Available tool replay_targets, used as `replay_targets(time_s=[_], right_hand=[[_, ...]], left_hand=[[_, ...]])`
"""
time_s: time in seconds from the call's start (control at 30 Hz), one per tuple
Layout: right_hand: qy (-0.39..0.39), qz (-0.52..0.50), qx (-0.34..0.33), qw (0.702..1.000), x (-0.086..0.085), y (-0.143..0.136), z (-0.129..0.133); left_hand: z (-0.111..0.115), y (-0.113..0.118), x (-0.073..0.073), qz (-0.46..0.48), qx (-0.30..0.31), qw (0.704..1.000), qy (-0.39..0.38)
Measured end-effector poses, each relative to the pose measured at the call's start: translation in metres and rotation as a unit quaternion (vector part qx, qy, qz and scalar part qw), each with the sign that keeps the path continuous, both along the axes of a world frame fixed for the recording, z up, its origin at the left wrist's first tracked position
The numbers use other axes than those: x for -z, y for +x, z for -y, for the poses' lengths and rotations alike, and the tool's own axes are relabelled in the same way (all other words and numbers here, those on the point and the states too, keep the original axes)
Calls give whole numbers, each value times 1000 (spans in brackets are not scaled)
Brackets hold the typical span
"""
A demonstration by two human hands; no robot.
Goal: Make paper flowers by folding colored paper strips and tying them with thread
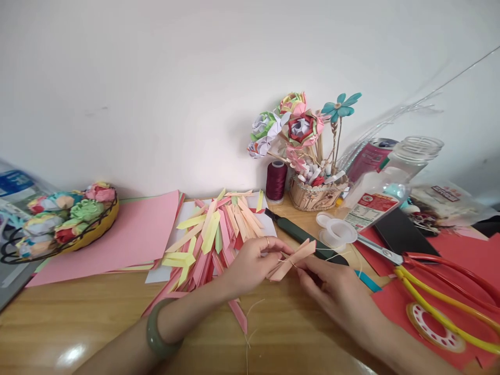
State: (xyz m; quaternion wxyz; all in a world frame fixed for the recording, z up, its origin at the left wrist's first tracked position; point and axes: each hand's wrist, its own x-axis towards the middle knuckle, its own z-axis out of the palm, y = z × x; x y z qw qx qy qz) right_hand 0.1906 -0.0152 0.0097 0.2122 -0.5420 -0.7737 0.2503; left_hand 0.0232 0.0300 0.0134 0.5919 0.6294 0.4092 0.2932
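Observation:
Near the middle of the table, my left hand [255,262] is closed on the left side of a bundle of folded peach paper strips [291,262]. A thin thread crosses the middle of the bundle. My right hand [332,284] pinches at the bundle's right side, by the thread; its fingertips are partly hidden. Loose thread [247,341] trails on the table below. Just left of my hands lies a pile of folded pink, yellow and peach paper strips [211,234], resting partly on a white sheet [154,275].
A green-handled cutter [297,232] and white plastic lids [340,232] lie behind my hands. Scissors [441,271], red paper [394,297] and a tape roll [435,327] are right. Thread spool [276,182] and flower basket [318,195] stand behind; pink paper [128,234] and a yellow basket [99,229] are left.

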Motion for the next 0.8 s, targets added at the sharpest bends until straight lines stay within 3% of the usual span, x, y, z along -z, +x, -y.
replay_targets(time_s=[0.2,0.37,0.53,0.8], right_hand=[[-46,-25,3,999,3,1,0],[-57,-12,-14,998,6,0,0],[-38,6,-37,999,10,1,-2],[52,75,-126,988,19,3,-3]], left_hand=[[1,0,6,1,64,996,-58],[-1,-1,15,-60,30,997,42],[0,0,12,-175,40,969,171],[8,5,12,-221,38,958,178]])
